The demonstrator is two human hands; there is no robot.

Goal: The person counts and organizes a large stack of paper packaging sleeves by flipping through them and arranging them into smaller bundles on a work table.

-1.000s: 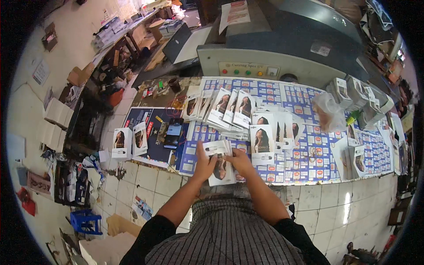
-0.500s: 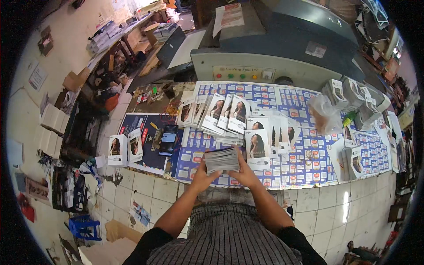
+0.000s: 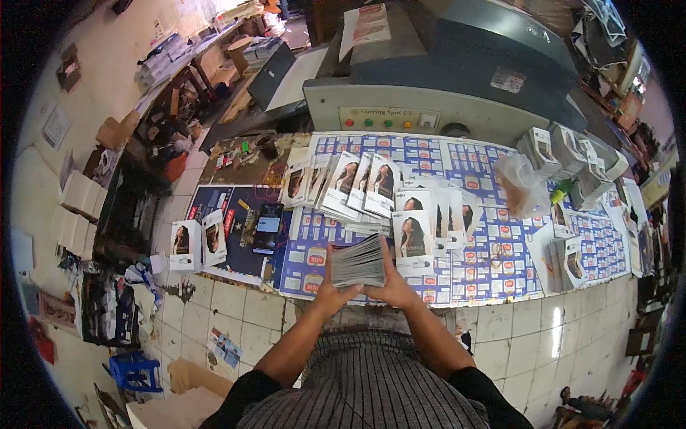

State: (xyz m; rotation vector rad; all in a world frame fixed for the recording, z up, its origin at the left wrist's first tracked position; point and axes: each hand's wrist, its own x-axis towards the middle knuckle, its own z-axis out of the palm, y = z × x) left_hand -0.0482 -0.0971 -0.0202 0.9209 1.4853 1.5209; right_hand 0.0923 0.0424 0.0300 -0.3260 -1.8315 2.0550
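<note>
Held item: I hold one thick stack (image 3: 357, 264) of thin flat pcs, edge-on to my view. Layers: many, v. thin, white to grey, w/ fine dark lines btwn them. Shape: approx. rect. block, wider than tall; upper edge slopes up toward the R end, lower edge runs closer to horiz. Tone: darker along the top, paler below. Edges: not fully flush; some layers jut, others sit back a little. Flat faces: hidden at this angle.

Grip: both hands closed on the stack, one per end. L hand (image 3: 330, 294) presses the L end, fingers up the side, thumb along the lower edge. R hand (image 3: 398, 287) does the same at the R end; thumb tips lie near each other at the bottom.

Pos.: stack is in front of my torso, at the near side of the table; whether it touches the tabletop, cannot tell.

Surroundings: beyond the stack, white printed cards (image 3: 344, 182) overlap in a spread, each w/ a dark-haired portrait. Another overlapping card group (image 3: 412, 236) lies just beside the R hand. Blue-and-white printed sheets (image 3: 493, 275) cover most of the tabletop. L of the stack: dark phone (image 3: 267, 227), screen lit, on a dark poster (image 3: 236, 247). Toward the R end of the table: clear plastic bag (image 3: 525, 187) near upright pack bundles (image 3: 564, 150). Behind: grey machine (image 3: 457, 79) w/ a row of coloured buttons
</note>
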